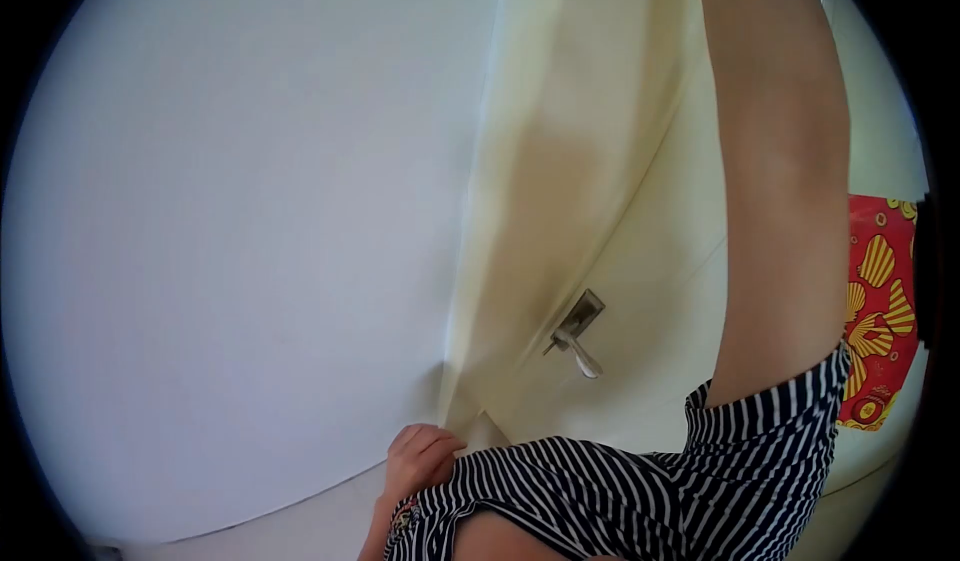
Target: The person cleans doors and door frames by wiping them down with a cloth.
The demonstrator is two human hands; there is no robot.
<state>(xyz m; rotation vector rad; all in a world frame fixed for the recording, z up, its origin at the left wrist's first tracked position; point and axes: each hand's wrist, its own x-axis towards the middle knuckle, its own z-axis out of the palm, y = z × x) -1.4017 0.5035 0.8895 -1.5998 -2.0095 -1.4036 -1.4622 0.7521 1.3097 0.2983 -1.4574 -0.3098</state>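
My left hand [425,456] is at the lower left, beside the edge of a striped black-and-white garment [600,491] and just below the cream door frame [520,191]. Its fingers are bent and pressed together, and whatever they may hold is hidden. A bare arm [785,191] comes out of a striped sleeve and stretches up past the top edge on the right. The hand at its end, my right hand, is outside the picture. Between the two arms, a metal door handle [580,346] sits on a pale door [650,361], touched by neither.
A large, plain whitish surface [240,241] fills the left side, with a dark thin line along its lower edge. Behind the raised arm, a red sheet with yellow patterns [878,311] is on the pale surface at the far right.
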